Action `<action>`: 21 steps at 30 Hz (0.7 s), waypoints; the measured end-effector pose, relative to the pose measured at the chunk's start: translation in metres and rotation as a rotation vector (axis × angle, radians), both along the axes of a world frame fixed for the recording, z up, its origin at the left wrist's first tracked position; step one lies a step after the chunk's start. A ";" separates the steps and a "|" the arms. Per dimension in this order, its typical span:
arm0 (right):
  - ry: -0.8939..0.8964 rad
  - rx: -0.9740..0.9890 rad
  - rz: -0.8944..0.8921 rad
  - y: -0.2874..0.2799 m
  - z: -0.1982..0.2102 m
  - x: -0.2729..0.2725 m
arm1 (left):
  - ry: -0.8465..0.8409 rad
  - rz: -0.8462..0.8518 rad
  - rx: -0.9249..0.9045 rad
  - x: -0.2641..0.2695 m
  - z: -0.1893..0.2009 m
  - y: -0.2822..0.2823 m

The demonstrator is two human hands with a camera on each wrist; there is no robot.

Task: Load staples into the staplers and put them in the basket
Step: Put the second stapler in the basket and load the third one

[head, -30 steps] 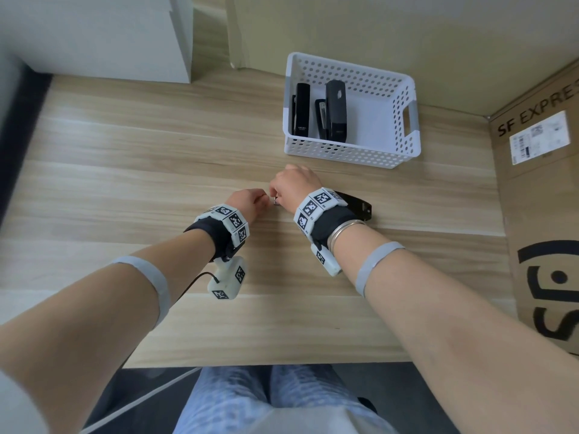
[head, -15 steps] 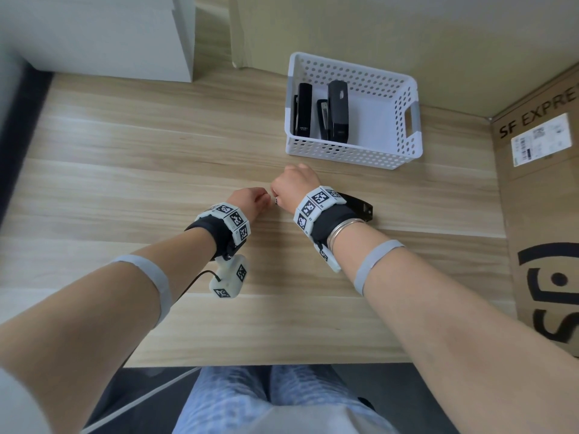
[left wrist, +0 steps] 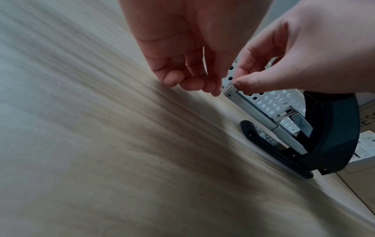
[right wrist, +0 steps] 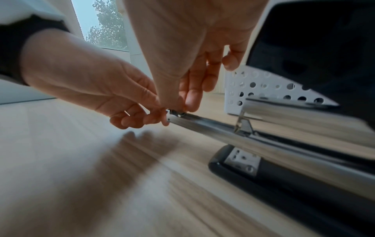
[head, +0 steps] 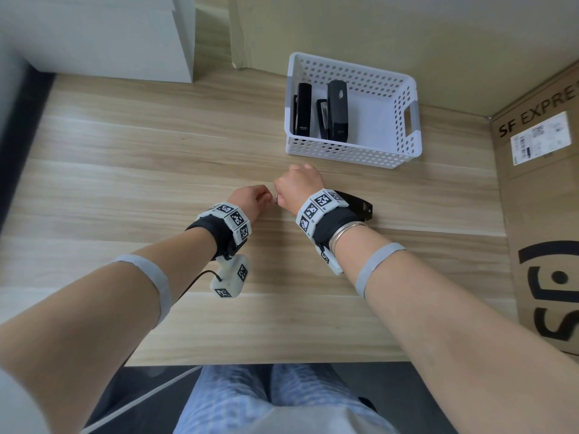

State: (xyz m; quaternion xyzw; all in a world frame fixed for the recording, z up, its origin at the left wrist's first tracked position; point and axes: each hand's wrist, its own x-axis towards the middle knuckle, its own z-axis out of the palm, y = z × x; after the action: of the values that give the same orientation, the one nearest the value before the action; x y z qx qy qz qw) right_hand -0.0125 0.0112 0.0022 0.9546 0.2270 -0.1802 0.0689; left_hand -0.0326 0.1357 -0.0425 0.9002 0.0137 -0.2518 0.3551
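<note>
Stapler, black plastic with a silver metal staple rail, lies opened on the pale wood-grain bench [head: 125, 170]: its base [right wrist: 284, 184] flat on the wood, rail [right wrist: 233, 136] angled up off the base, black top cover [left wrist: 334, 128] swung up behind. In the head view only its rear end [head: 360, 205] shows past the right wrist. Right hand [head: 297, 186] sits over the rail's front end, thumb and forefinger pinching the tip of the rail [left wrist: 231, 89]; other fingers curled loosely above. Left hand [head: 250, 198] is just beside it, fingers [left wrist: 182, 80] curled downward and bunched, tips touching the same rail end; whether they grip anything cannot be told. Staples themselves not made out in any view. White perforated plastic basket [head: 404, 120] stands on the bench just beyond the hands, apart from the open stapler. Inside, against its left side, two black staplers lie side by side: a slimmer one [head: 303, 109] leftmost, a broader one [head: 337, 111] next to it. Brown cardboard box [head: 545, 214] with black print at the bench's right edge.
</note>
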 end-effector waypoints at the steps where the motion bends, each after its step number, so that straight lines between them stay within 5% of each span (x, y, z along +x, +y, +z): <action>1: -0.001 0.001 0.004 0.000 0.000 0.000 | 0.008 0.001 -0.002 0.000 0.000 0.000; 21: 0.073 0.007 -0.021 0.000 -0.002 0.005 | 0.057 0.012 -0.017 0.003 0.001 0.000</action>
State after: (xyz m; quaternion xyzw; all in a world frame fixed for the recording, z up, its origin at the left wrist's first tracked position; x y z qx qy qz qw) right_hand -0.0074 0.0115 0.0004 0.9499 0.2200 -0.2150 0.0554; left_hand -0.0301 0.1357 -0.0416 0.8894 0.0271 -0.2753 0.3638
